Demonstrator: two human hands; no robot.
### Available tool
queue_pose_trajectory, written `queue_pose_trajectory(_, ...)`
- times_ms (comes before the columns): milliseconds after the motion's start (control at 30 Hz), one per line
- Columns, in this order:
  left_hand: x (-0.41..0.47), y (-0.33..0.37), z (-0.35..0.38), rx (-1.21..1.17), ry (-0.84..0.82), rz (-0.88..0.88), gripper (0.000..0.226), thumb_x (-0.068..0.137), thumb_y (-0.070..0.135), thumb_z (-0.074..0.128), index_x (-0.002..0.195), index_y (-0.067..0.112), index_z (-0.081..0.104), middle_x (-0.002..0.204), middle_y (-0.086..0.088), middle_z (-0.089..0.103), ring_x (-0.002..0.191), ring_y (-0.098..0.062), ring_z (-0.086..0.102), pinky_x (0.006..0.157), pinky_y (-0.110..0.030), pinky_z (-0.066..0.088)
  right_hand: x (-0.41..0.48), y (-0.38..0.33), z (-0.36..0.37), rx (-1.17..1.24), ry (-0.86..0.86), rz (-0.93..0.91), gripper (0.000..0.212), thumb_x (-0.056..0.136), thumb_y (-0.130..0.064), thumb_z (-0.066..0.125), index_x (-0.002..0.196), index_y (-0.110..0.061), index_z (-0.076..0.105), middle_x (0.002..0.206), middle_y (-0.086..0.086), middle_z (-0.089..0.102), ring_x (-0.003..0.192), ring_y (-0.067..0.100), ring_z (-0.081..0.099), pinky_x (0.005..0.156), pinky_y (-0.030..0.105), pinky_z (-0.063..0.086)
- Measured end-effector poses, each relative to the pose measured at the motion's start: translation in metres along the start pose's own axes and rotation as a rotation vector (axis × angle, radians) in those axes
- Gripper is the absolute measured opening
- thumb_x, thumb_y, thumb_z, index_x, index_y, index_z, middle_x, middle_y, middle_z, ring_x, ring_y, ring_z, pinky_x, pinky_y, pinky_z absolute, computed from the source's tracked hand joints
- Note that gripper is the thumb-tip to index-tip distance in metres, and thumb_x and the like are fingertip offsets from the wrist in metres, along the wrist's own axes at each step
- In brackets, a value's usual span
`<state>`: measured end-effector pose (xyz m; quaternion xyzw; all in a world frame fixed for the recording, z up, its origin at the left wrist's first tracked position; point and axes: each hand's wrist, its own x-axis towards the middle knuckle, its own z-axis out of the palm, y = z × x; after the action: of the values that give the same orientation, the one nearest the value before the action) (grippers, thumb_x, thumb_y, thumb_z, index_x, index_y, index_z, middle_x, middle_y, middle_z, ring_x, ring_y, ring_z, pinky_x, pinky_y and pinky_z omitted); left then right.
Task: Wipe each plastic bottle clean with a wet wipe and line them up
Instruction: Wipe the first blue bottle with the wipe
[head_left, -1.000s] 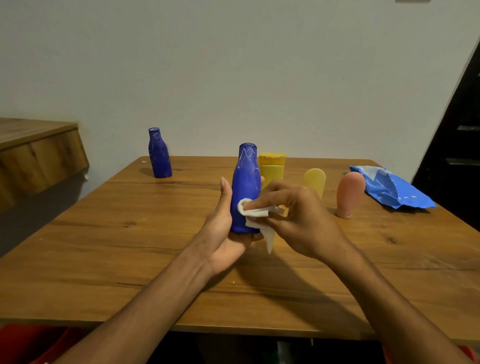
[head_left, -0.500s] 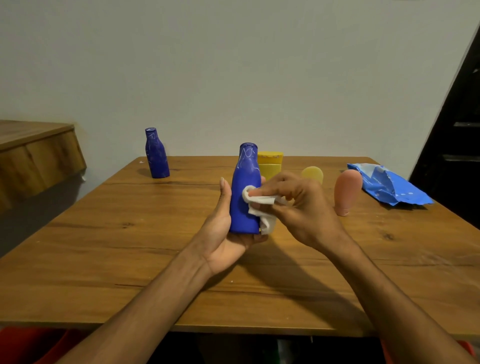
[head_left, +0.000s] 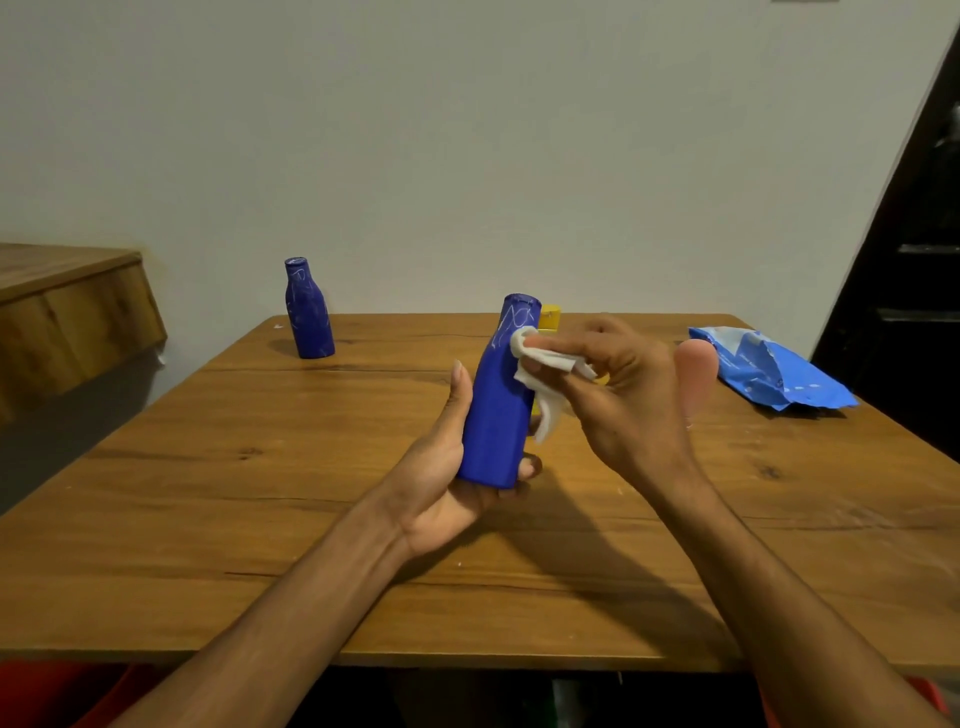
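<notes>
- Head view, centre of the frame: the left hand (head_left: 441, 488) grips the lower body of a blue bottle (head_left: 496, 415), held off the table (head_left: 260, 519) and leaning slightly right.
- The right hand (head_left: 623, 395) pinches a white wet wipe (head_left: 540, 364) and presses it against the bottle's shoulder, just below the neck, where pale scribble marks show.
- Step in hand, as I judge it: wiping this bottle, with the neck not yet clean.
- The next move likely calls for rubbing up over the neck marks while the left hand turns the bottle, then standing it in the row.
- A second blue bottle (head_left: 309, 312) stands upper left near the table's far edge; it also shows pale marks.
- A yellow bottle (head_left: 549, 317) peeks out behind the held one, and a pink bottle (head_left: 696, 374) is partly hidden by the right hand.
- A blue wipe pack (head_left: 769, 374) lies at right, well apart from the hands.
- Bare wood spreads left of centre and in the lower part of the frame; the near edge runs along the bottom, beneath the forearms, and the far edge meets the wall.
</notes>
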<state>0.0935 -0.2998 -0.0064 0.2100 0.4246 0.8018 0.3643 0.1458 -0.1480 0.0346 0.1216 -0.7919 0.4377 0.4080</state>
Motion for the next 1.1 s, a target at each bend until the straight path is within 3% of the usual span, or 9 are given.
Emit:
queue_pose_trajectory(133, -0.001, 0.001, 0.002, 0.069, -0.02, 0.005, 0.071, 0.088, 0.065, 0.04, 0.134, 0.013, 0.054, 0.108, -0.016, 0.062, 0.075, -0.021, 0.057, 0.068, -0.03, 0.053, 0.001, 0.002, -0.001, -0.05, 0.106, -0.043, 0.021, 0.086, -0.016, 0.068, 0.105, -0.023, 0.069, 0.096, 0.001, 0.065, 0.09, 0.006, 0.059, 0.069, 0.013, 0.047)
queue_pose_trajectory(233, -0.001, 0.0, 0.003, 0.171, -0.003, 0.038, 0.067, 0.087, 0.064, 0.038, 0.13, 0.015, 0.054, 0.1, -0.011, 0.069, 0.074, -0.018, 0.06, 0.069, -0.031, 0.052, -0.004, 0.001, 0.003, -0.09, 0.096, -0.074, 0.024, 0.086, -0.015, 0.066, 0.109, -0.021, 0.068, 0.098, 0.002, 0.061, 0.092, 0.005, 0.056, 0.071, 0.012, 0.046)
queue_pose_trajectory(367, 0.001, -0.003, 0.005, 0.292, 0.075, 0.091, 0.062, 0.086, 0.062, 0.037, 0.121, 0.014, 0.056, 0.087, -0.006, 0.072, 0.076, -0.016, 0.064, 0.073, -0.033, 0.05, -0.007, -0.002, 0.005, -0.187, -0.073, -0.15, 0.025, 0.083, -0.013, 0.067, 0.109, -0.014, 0.07, 0.096, -0.001, 0.055, 0.09, -0.002, 0.05, 0.069, 0.006, 0.042)
queue_pose_trajectory(500, 0.003, -0.006, 0.007, 0.34, 0.119, 0.107, 0.064, 0.083, 0.064, 0.04, 0.118, 0.013, 0.057, 0.085, -0.007, 0.068, 0.078, -0.018, 0.061, 0.077, -0.037, 0.048, -0.004, 0.001, 0.004, -0.292, 0.053, -0.189, 0.027, 0.086, -0.006, 0.067, 0.112, -0.013, 0.069, 0.097, 0.001, 0.054, 0.088, 0.003, 0.05, 0.071, 0.008, 0.043)
queue_pose_trajectory(600, 0.003, -0.008, 0.006, 0.374, 0.148, 0.115, 0.067, 0.08, 0.067, 0.041, 0.117, 0.013, 0.058, 0.085, -0.007, 0.068, 0.079, -0.018, 0.061, 0.076, -0.036, 0.049, -0.006, 0.003, 0.007, -0.376, 0.011, -0.238, 0.025, 0.086, -0.006, 0.066, 0.111, -0.011, 0.068, 0.097, 0.004, 0.056, 0.087, 0.003, 0.046, 0.07, 0.014, 0.044)
queue_pose_trajectory(667, 0.002, -0.009, 0.006, 0.427, 0.176, 0.12, 0.069, 0.078, 0.07, 0.041, 0.115, 0.015, 0.059, 0.087, -0.007, 0.068, 0.082, -0.019, 0.061, 0.079, -0.037, 0.049, -0.007, 0.007, 0.008, -0.449, -0.024, -0.266, 0.026, 0.087, -0.007, 0.065, 0.112, -0.013, 0.067, 0.099, 0.004, 0.056, 0.088, 0.003, 0.043, 0.07, 0.028, 0.046)
queue_pose_trajectory(767, 0.001, -0.01, 0.008, 0.594, 0.183, 0.142, 0.072, 0.078, 0.074, 0.033, 0.117, 0.019, 0.058, 0.086, -0.005, 0.067, 0.079, -0.015, 0.06, 0.077, -0.034, 0.047, -0.004, 0.011, 0.005, -0.465, 0.028, -0.229, 0.027, 0.092, -0.01, 0.056, 0.117, -0.013, 0.064, 0.107, 0.007, 0.055, 0.092, 0.019, 0.053, 0.069, 0.044, 0.051)
queue_pose_trajectory(933, 0.002, -0.012, 0.009, 0.678, 0.188, 0.156, 0.077, 0.077, 0.077, 0.029, 0.115, 0.016, 0.058, 0.085, -0.003, 0.065, 0.075, -0.009, 0.059, 0.074, -0.029, 0.045, -0.007, 0.009, 0.005, -0.508, -0.059, -0.31, 0.026, 0.088, -0.013, 0.055, 0.112, -0.012, 0.066, 0.1, 0.007, 0.056, 0.085, 0.01, 0.047, 0.066, 0.041, 0.047)
queue_pose_trajectory(1100, 0.002, -0.012, 0.013, 0.667, 0.179, 0.167, 0.072, 0.077, 0.074, 0.032, 0.119, 0.021, 0.056, 0.086, -0.004, 0.066, 0.075, -0.011, 0.059, 0.073, -0.029, 0.047, -0.004, 0.016, 0.003, -0.475, 0.09, -0.232, 0.027, 0.091, -0.009, 0.053, 0.116, -0.013, 0.063, 0.106, 0.007, 0.054, 0.09, 0.025, 0.055, 0.068, 0.047, 0.05)
